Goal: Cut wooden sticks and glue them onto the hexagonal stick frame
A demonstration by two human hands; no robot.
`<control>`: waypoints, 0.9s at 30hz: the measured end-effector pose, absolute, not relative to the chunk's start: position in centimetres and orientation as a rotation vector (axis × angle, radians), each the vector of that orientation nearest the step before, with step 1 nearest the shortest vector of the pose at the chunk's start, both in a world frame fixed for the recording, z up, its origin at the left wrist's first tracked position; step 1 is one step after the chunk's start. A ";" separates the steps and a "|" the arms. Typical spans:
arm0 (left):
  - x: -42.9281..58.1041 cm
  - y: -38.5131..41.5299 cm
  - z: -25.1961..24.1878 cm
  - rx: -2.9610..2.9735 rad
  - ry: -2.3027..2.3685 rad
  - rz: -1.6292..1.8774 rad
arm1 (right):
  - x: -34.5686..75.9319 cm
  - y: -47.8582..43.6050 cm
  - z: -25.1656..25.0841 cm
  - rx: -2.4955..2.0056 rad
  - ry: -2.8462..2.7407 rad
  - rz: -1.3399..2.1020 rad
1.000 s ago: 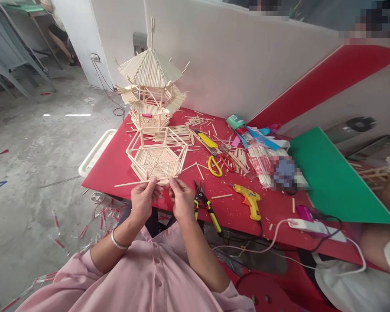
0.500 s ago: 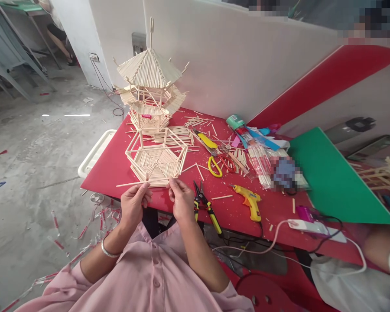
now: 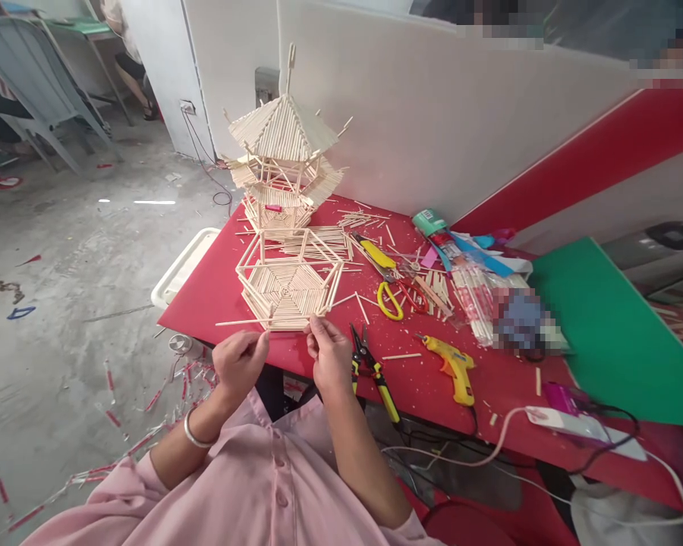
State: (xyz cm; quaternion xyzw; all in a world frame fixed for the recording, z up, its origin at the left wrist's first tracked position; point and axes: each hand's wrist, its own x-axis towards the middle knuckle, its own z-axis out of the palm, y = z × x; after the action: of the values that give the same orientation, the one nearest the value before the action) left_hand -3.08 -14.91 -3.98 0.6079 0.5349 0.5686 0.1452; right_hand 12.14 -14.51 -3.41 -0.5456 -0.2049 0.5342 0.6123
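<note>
A hexagonal frame of thin wooden sticks (image 3: 289, 292), with a ringed stick floor, lies at the red table's near edge. Along its front side runs a loose-looking wooden stick (image 3: 236, 323), its left end jutting past the frame. My right hand (image 3: 331, 355) pinches this stick at its right end, by the frame's front right corner. Just below the stick, my left hand (image 3: 239, 365) is curled closed and apart from it, with nothing visible in its fingers. Behind the frame rises a stick pagoda (image 3: 284, 133) with tiered roofs.
To the right lie black-and-yellow pliers (image 3: 369, 364), yellow-handled scissors (image 3: 389, 300) and a yellow glue gun (image 3: 452, 364) with a cord. Farther right are bagged sticks (image 3: 471, 296), a green board (image 3: 620, 326) and a white power strip (image 3: 580, 431). Loose sticks are scattered on the red table (image 3: 196, 303).
My left hand has come off the stick and dropped slightly below it. My right hand keeps its pinch at the frame's front right corner. The whole view has shifted a little.
</note>
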 end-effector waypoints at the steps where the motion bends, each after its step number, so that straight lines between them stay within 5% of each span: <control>1: -3.4 -14.8 -3.9 1.956 1.531 1.723 | 12.1 -14.5 -3.4 -1.261 -0.473 1.231; 6: -4.8 -13.8 -3.5 2.448 1.555 1.919 | 12.2 -14.6 -3.4 -1.255 -0.484 1.224; 27: -5.9 -11.5 -2.3 2.660 1.394 1.583 | 12.1 -14.3 -3.2 -1.230 -0.475 1.228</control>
State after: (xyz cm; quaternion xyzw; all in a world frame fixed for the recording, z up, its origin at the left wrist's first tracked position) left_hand -5.88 -11.47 -2.30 0.7773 0.4074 0.4624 -0.1263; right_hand 12.14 -14.34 -3.24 -0.5352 -0.2068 0.5344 0.6207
